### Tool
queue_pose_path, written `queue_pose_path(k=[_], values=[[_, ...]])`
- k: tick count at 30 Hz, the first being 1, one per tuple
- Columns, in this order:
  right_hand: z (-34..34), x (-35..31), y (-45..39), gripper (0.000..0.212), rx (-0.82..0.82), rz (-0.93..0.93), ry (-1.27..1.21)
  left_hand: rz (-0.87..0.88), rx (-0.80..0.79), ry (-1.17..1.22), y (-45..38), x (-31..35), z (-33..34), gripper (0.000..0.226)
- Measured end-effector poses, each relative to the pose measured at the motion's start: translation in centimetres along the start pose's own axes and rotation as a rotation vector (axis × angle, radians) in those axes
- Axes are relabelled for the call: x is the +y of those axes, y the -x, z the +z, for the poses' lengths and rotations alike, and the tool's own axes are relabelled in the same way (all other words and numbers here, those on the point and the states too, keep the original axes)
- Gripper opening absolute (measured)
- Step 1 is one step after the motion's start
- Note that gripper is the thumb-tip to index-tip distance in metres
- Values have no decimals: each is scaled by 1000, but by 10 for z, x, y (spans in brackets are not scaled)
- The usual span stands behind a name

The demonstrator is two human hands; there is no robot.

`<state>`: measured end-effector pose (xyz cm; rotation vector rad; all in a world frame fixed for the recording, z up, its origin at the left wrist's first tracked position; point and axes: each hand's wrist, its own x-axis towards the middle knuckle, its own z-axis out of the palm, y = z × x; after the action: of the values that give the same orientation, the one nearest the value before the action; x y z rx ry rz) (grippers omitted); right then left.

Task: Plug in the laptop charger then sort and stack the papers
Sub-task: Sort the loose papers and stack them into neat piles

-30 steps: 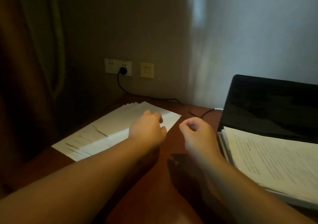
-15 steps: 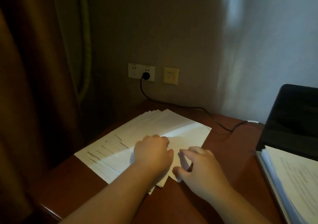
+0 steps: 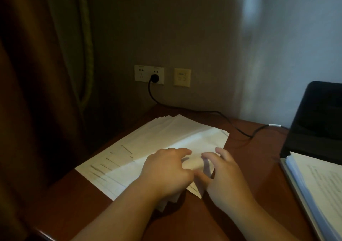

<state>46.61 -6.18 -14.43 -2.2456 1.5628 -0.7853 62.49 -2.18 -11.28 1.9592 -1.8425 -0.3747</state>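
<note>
While both forearms reach in from the near edge of the desk (image 3: 246, 148), the left hand (image 3: 166, 172) rests with curled fingers on the fanned papers (image 3: 166, 135), and the right hand (image 3: 224, 174) pinches their lifted near corner. Farther right sits the laptop (image 3: 318, 118) under a second paper stack (image 3: 320, 183). Beyond, the charger cable (image 3: 203, 112) runs to its plug (image 3: 154, 78), seated in the wall socket (image 3: 142, 73).
</note>
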Motion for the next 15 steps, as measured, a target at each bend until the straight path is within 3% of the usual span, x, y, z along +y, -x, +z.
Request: queue_pose_path(k=[5, 9, 12, 15], values=[[-3, 5, -3, 52, 130, 7, -210, 66, -27, -23, 0, -5, -2, 68], [-5, 5, -3, 44, 240, -30, -387, -20, 193, 180, -5, -8, 0, 45], [-5, 0, -2, 50, 192, 0, -410, -49, 368, 242, -8, -11, -3, 33], [-6, -2, 1, 69, 123, -25, -341, -81, 383, 247, -9, -13, -3, 31]])
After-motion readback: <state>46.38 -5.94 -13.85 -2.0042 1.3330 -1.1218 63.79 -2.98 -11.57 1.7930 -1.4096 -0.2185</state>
